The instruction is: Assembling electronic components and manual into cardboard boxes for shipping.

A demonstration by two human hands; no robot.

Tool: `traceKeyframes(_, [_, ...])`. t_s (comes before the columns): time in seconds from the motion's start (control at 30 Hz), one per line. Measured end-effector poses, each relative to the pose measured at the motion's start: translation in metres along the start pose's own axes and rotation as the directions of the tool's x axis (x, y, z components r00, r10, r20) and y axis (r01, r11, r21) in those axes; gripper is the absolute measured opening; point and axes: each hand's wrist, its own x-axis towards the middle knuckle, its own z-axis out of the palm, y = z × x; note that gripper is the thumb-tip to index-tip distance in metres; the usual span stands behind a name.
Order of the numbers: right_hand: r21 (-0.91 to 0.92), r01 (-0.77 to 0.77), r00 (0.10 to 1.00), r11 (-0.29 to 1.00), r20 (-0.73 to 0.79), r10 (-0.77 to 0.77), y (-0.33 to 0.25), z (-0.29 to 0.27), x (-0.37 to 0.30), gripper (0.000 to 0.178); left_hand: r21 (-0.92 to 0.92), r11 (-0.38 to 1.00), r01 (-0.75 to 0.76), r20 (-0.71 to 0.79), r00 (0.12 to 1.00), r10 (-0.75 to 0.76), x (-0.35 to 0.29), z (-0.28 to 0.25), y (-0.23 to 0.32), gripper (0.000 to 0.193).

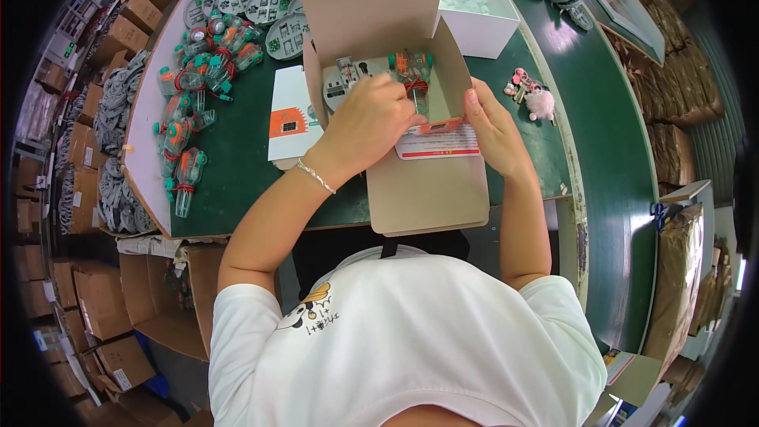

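An open brown cardboard box [427, 190] stands in front of me, its lid raised at the back and its front flap folded down toward me. Inside lie a grey disc with small fittings [337, 88] and a clear plastic mini blender-like device [411, 71] with orange and teal parts and a red cord. My left hand [370, 120] is closed over the box's front, fingertips by the device; what they pinch is hidden. My right hand [496, 128] grips the box's right wall. Between the hands, a printed leaflet [439, 142] with an orange piece lies at the front edge.
Several similar clear devices [186, 130] lie at the left of the green table [253, 198], with grey discs [286, 35] behind. A white printed box [292, 119] sits beside the open one. A white bin [482, 35] of white pieces stands behind; keys with a pink pompom [539, 104] lie right.
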Motion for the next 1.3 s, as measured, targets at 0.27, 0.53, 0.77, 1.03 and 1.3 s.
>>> traceKeyframes(0.27, [-0.085,-0.039,0.999,0.996,-0.019,0.038,-0.006,0.002,0.000,0.049,0.173,0.982,-0.080,0.039,0.996,0.074,-0.014,-0.002,0.010,0.031])
traceKeyframes(0.53, [-0.380,-0.031,0.996,0.924,-0.090,-0.003,-0.013,0.009,0.016,0.032,0.031,0.999,-0.037,-0.374,0.926,0.045,-0.025,-0.024,0.034,0.019])
traceKeyframes(0.77, [-0.308,-0.027,0.908,0.951,-0.406,-0.105,0.006,-0.041,-0.015,0.029,-0.142,0.948,0.286,-0.623,0.718,-0.310,-0.075,-0.048,0.015,0.011])
traceKeyframes(1.03, [-0.323,-0.432,0.344,0.842,-0.922,-0.177,0.036,-0.146,-0.112,0.034,-0.140,0.817,0.559,-0.534,0.652,-0.538,-0.154,-0.024,-0.012,0.012])
traceKeyframes(1.3, [-0.186,-0.793,0.040,0.580,-0.966,-0.255,0.085,-0.208,-0.197,0.038,-0.264,0.680,0.684,-0.468,0.526,-0.710,-0.168,-0.004,-0.004,0.027])
